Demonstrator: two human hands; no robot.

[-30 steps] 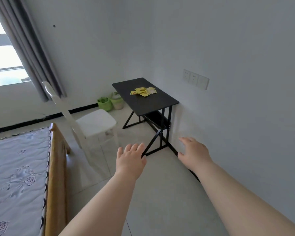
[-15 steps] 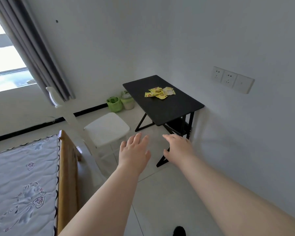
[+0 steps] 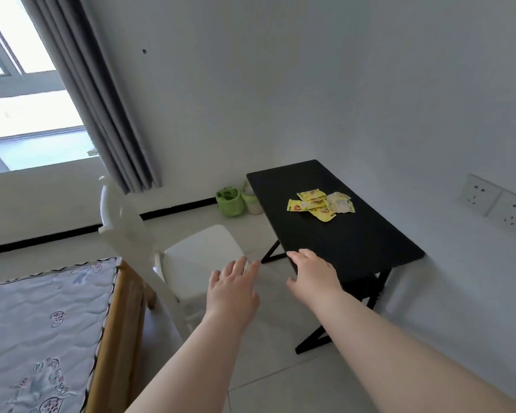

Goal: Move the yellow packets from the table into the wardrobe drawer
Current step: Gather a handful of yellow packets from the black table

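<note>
Plainly, the step in hand was the reach for the yellow packets (image 3: pixel 320 205), which lay in a loose, overlapping heap on the far half of the black desk (image 3: pixel 340 242), near the wall on the right. Neither hand held anything. The left grip (image 3: pixel 231 293) hung in the air with its fingers straight and slightly spread, in front of the seat of the white chair (image 3: pixel 200 257). The right grip (image 3: pixel 312 274) was open too, fingers relaxed, at the desk's near left corner, though whether it touched the edge could not be told. Both were well apart from the packets.

To do this well, the person would probably need to come nearer along the desk's left side, past the chair, so that the arms met the heap without stretching. The packets looked thin, flat and slippery. A sensible way would be to sweep them together with one grip and close the other around the stack, rather than lifting each singly, and to watch that none slid off the edge. The wardrobe drawer was not in view, so the carry would call for a turn away from this corner.
</note>
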